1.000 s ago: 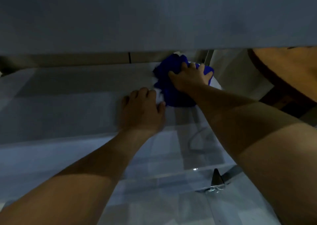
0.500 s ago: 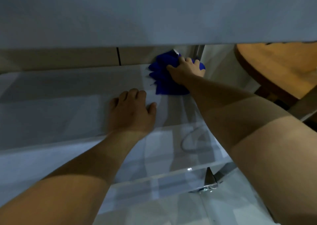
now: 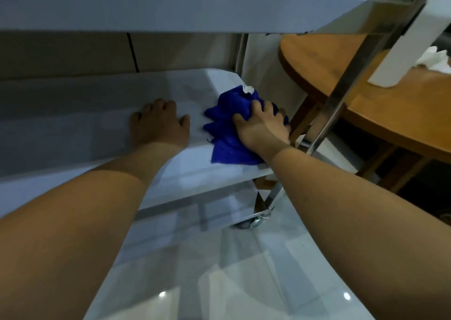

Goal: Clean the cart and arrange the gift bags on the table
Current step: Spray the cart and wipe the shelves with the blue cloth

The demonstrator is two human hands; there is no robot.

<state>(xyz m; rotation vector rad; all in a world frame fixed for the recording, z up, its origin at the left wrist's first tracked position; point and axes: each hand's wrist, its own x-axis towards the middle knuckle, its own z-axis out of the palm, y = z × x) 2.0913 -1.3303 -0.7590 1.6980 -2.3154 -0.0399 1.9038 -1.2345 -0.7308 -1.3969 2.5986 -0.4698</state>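
Observation:
A crumpled blue cloth (image 3: 228, 122) lies at the right end of the white cart's lower shelf (image 3: 73, 114). My right hand (image 3: 262, 125) grips the cloth, fingers curled into its folds, close to the shelf's right front corner. My left hand (image 3: 158, 123) rests flat on the shelf just left of the cloth, fingers spread. The cart's upper shelf (image 3: 170, 4) hangs overhead across the top of the view. No gift bag shows clearly.
A round wooden table (image 3: 380, 105) stands right of the cart, with a white upright object (image 3: 410, 34) and crumpled white paper (image 3: 434, 59) on it. A metal cart post (image 3: 346, 87) slants between them. A caster (image 3: 251, 222) sits on the glossy tiled floor (image 3: 219, 283).
My right hand has drawn the blue cloth toward the shelf's right front corner. My left hand stays planted on the shelf. The view has shifted, showing more of the table and post.

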